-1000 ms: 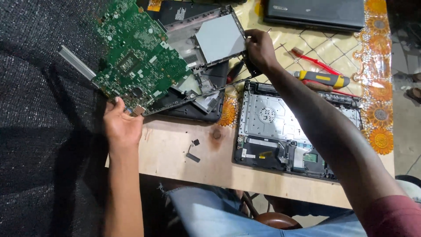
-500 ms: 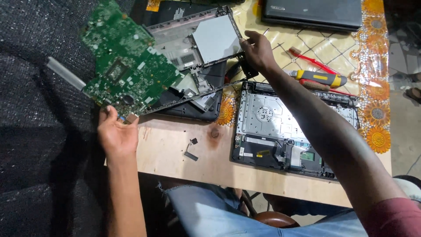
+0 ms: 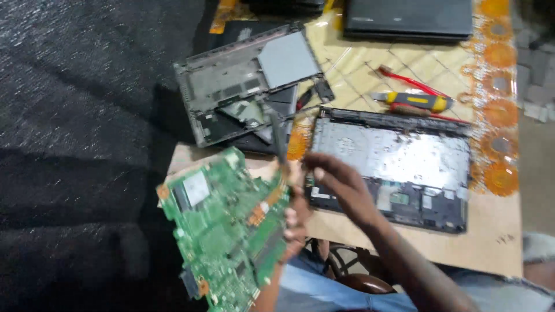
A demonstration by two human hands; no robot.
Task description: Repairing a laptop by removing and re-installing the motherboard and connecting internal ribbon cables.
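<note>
Dark mat (image 3: 81, 115): one, black and coarse-woven, filled the left half of the view beside the table.
Circuit board (image 3: 222, 228): one, green, tilted, held up at lower centre-left over the near left corner of the table; one pale square label near its upper left; small orange patches at two corners.
Left hand (image 3: 296, 222): one, fingers closed on the right edge of the circuit board, thumb side hidden behind it.
Right hand (image 3: 335, 182): one, blurred, fingers bent, just right of the circuit board's upper right corner; whether it gripped anything could not be told.
Laptop base shell (image 3: 248, 84): one, grey, emptied, lay tilted at upper centre on a darker slab; one plain grey square plate in its right part.
Table (image 3: 491, 242): one, pale wood, with a yellow patterned cloth (image 3: 352, 63) on its far part, edged with orange round flowers.
Laptop keyboard cover (image 3: 393, 164): one, upside down, silvery metal underside up, right of centre; small white labels by its near left corner, too blurred to tell more.
Closed laptop (image 3: 407, 17): one, black, at the top edge.
Screwdrivers: one with a yellow and black handle (image 3: 413, 101); one brown-handled (image 3: 410, 110) touching it.
Red tool (image 3: 404, 80): one, thin, behind the screwdrivers.
</note>
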